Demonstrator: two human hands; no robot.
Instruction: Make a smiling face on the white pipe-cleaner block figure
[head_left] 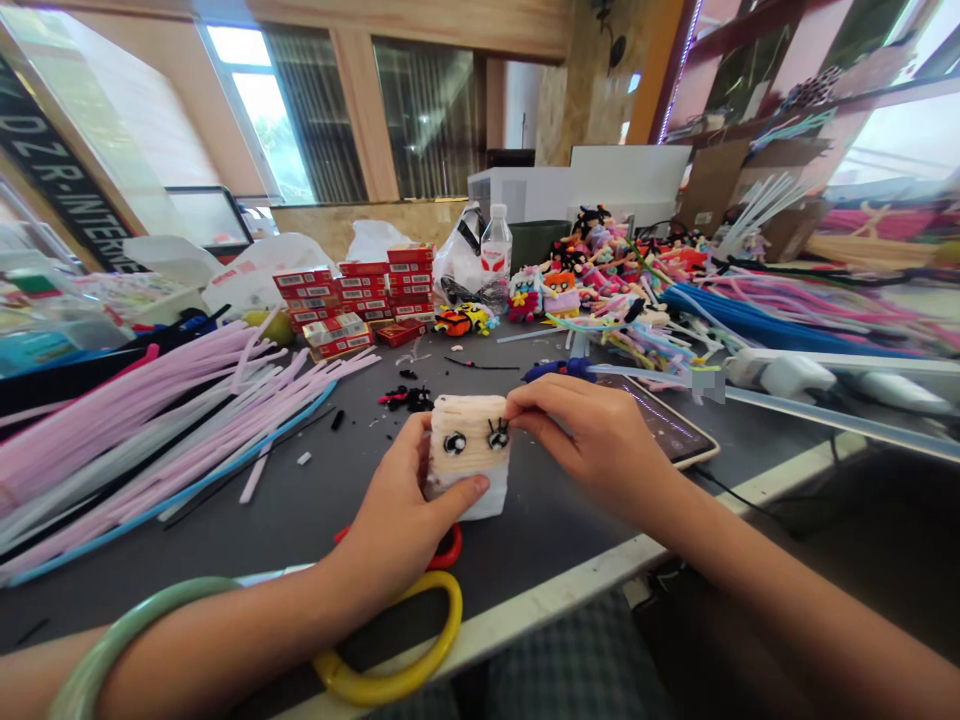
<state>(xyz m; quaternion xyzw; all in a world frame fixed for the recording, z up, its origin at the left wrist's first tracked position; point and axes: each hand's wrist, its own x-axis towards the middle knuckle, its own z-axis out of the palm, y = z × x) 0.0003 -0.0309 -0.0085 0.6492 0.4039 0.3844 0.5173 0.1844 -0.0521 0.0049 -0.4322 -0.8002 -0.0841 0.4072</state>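
L hand (409, 510) fingers grip the cream block (469, 465), approx ctr of frame over the bench (300, 520). R hand (607, 425) fingers pinched shut by the lashes (498, 427), can't tell if holding any. Both eyes (454, 443) on; frame-left one's lashless tho.

Stacked red boxes (364, 290), clear bottle (496, 245) beside whitish bag (456, 262), phone (671, 425), dark curtains (319, 110)

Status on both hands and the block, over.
Left hand gripping cream block; right hand pinched beside its right-side eye; yellow handle close below left hand.
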